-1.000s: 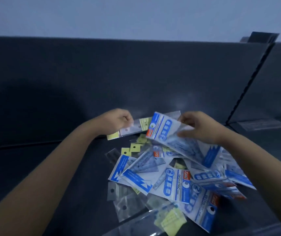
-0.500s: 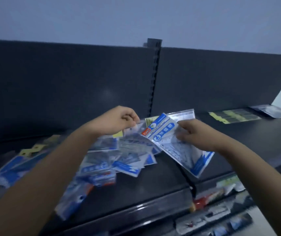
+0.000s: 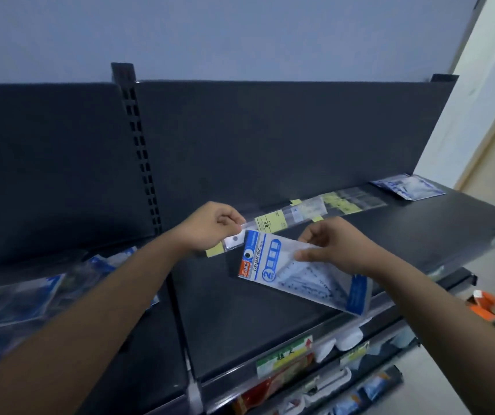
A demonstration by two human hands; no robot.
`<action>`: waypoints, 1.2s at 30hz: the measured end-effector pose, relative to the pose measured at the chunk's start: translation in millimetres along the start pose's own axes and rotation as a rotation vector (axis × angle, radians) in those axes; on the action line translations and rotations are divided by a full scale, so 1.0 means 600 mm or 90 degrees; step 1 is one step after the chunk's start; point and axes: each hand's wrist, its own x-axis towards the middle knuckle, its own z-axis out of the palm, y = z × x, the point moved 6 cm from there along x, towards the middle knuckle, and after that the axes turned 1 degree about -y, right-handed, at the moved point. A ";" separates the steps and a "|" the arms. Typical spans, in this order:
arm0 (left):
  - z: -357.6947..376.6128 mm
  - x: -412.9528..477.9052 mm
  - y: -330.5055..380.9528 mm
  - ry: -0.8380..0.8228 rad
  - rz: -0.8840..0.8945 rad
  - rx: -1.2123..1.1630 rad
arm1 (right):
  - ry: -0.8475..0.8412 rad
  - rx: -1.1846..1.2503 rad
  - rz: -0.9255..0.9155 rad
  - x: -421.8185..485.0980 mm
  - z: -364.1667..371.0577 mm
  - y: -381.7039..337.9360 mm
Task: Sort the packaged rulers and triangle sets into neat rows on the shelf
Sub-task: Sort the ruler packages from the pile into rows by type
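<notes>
Left hand: my left hand (image 3: 210, 229) has thumb and curled fingers pinching the hang-hole end of a clear-sleeved ruler pack (image 3: 270, 222), which juts toward the right hand and, as far as I can judge, is clear of the shelf.
Right hand: my right hand (image 3: 337, 247) pinches the upper edge of a triangle set pack (image 3: 282, 275). The pack hangs tilted below the fingers, above the shelf (image 3: 420, 238).
Overlap: the ruler pack passes just behind the triangle set pack's top corner; I cannot tell whether they touch.
Placed goods: beyond both hands a row of rulers (image 3: 345, 202) lies along the shelf back. Further out past the right hand sits a stack of triangle sets (image 3: 408, 188).
Unsorted pile: a blurred heap of packs (image 3: 21, 307) lies outside the left forearm.
Slip risk: both holds are fingertip pinches on slick film, so I judge either pack could slide out and drop past the shelf's front lip onto the lower shelf goods (image 3: 285, 363).
Snag risk: with the packs this close, moving one hand first could catch the other pack and twist it loose.
Row risk: setting the ruler pack down carelessly could nudge the row of rulers askew, since the sleeves look light.
Mix-up risk: each hand carries a different kind, so reaching to the wrong spot would spoil the sorting.
Forearm risk: the left forearm passes near the heap and could sweep packs off.
</notes>
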 end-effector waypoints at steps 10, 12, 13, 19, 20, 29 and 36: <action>0.174 0.227 0.085 -0.095 0.067 0.004 | -0.027 0.032 0.090 0.033 -0.139 0.162; 0.211 0.268 0.101 -0.094 0.068 0.030 | -0.022 0.029 0.078 0.039 -0.171 0.196; 0.228 0.287 0.106 -0.089 0.065 0.047 | -0.021 0.032 0.067 0.044 -0.187 0.214; 0.301 0.354 0.111 -0.003 0.012 0.192 | -0.083 0.081 -0.004 0.092 -0.264 0.334; 0.307 0.355 0.111 0.016 0.003 0.209 | -0.100 0.093 -0.017 0.101 -0.275 0.350; 0.344 0.358 0.114 0.138 -0.112 0.260 | -0.251 0.051 -0.094 0.146 -0.297 0.417; 0.342 0.350 0.113 0.186 -0.116 0.273 | -0.302 0.069 -0.131 0.153 -0.280 0.419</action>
